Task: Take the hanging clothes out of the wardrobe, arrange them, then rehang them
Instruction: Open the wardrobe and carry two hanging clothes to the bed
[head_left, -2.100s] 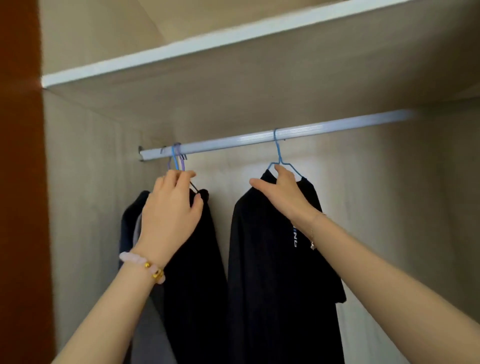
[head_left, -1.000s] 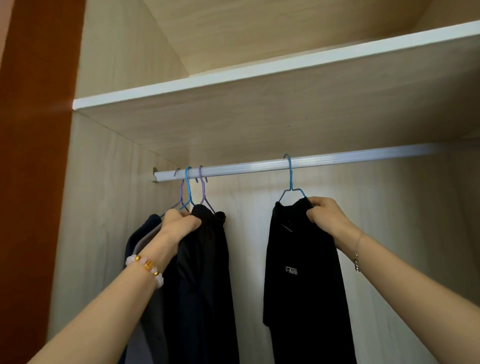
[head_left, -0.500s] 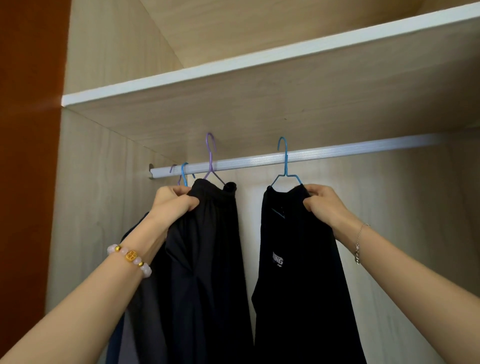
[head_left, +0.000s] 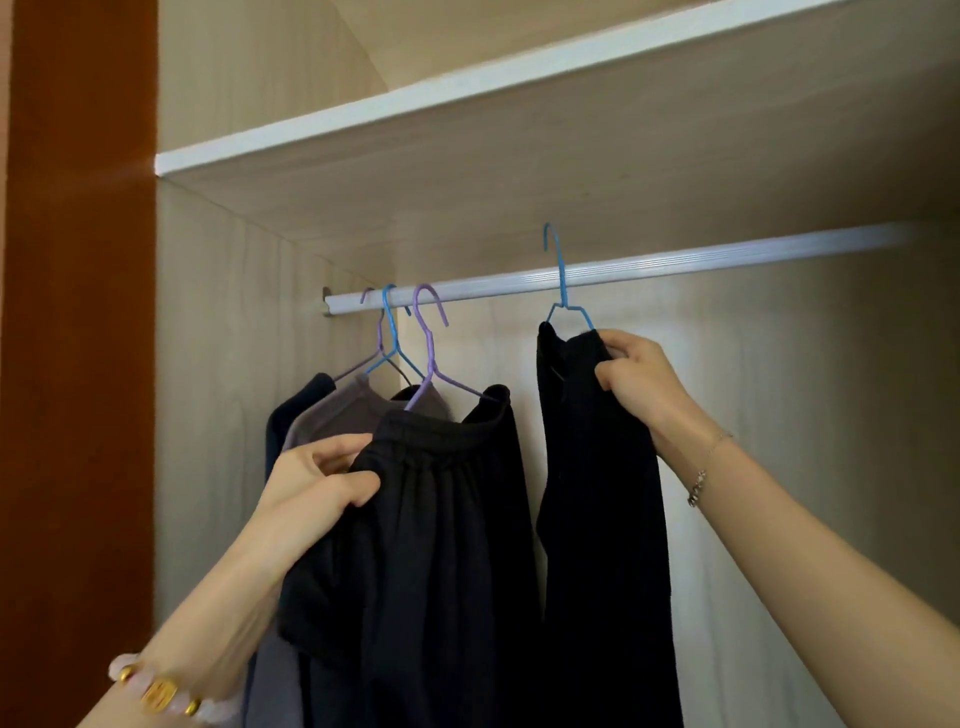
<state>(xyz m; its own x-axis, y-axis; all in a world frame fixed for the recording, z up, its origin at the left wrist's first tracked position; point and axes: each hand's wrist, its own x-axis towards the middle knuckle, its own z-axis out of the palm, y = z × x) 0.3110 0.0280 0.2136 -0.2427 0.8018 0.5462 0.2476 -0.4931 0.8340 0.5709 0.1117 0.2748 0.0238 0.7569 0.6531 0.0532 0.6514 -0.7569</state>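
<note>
My left hand grips the gathered waistband of a black garment on a purple hanger, whose hook is off the silver rail and in front of it. My right hand pinches the top of a black shirt on a blue hanger; its hook is lifted above the rail. Behind my left hand a grey-purple top and a dark navy garment still hang on the rail at its left end.
A white-edged shelf runs just above the rail. The wardrobe's left wall stands close to the hanging clothes. An orange-brown panel borders the opening on the left. The rail's right stretch carries nothing.
Both hands lifted their hangers. The purple hanger's hook has come off the rail and dropped lower toward me; the blue hanger's hook has risen above the rail.
</note>
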